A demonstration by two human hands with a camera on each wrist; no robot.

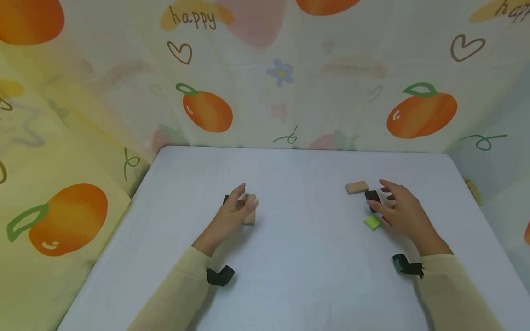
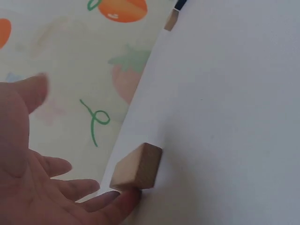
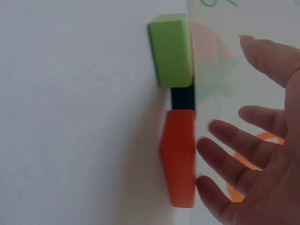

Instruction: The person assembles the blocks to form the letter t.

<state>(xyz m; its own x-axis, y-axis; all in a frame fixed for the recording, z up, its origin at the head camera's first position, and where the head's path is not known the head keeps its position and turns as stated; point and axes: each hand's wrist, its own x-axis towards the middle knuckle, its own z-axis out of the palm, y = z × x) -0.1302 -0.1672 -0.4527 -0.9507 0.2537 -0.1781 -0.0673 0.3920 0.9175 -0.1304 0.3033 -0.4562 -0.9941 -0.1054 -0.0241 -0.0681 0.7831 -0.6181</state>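
On the left of the white table, my left hand (image 1: 227, 215) hovers with loosely bent fingers beside a plain wooden block (image 1: 250, 218). A dark block (image 1: 225, 198) pokes out behind that hand, mostly hidden. In the left wrist view a fingertip lies close to the wooden block (image 2: 137, 169); whether it touches cannot be told. At the right, my right hand (image 1: 403, 211) is spread above a black block (image 1: 372, 198), a green block (image 1: 372, 222) and a red block (image 3: 180, 159). Its fingers are apart, holding nothing. A second wooden block (image 1: 356, 187) lies beyond the black one.
The white tabletop (image 1: 298, 257) stretches between the two groups of blocks. A patterned cloth (image 1: 248, 78) with oranges hangs behind the table's far edge and continues along the left side. Dark wrist straps (image 1: 221, 276) sit on both sleeves.
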